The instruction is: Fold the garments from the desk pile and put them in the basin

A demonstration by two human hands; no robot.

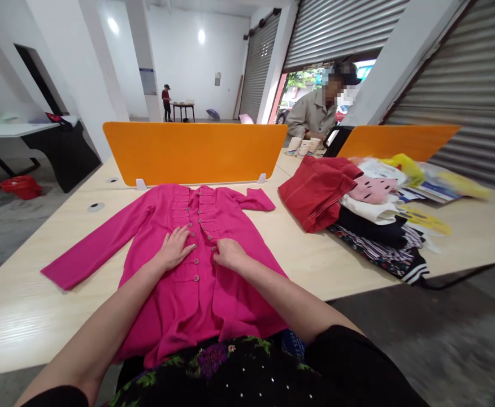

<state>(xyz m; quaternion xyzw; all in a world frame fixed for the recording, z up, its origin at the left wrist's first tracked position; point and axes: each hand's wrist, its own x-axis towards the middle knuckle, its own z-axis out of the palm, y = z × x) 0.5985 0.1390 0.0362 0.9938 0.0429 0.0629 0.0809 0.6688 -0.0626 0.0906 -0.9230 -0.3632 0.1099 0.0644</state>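
Note:
A bright pink long-sleeved shirt lies front side up on the pale wooden table, its lower hem reaching the edge by my body. Round buttons run down both sides of its parted front. My left hand rests flat on the left panel, fingers stretched toward the buttons. Beside it, my right hand has its fingers curled and pinched on the edge of the right front panel. The left sleeve is spread out on the table, while the right sleeve is bent near the divider.
An orange divider stands behind the shirt. To the right is a pile of folded clothes, with a red garment on its left side. Paper cups stand beyond, near a person in a grey shirt. A red basin sits on the floor at left.

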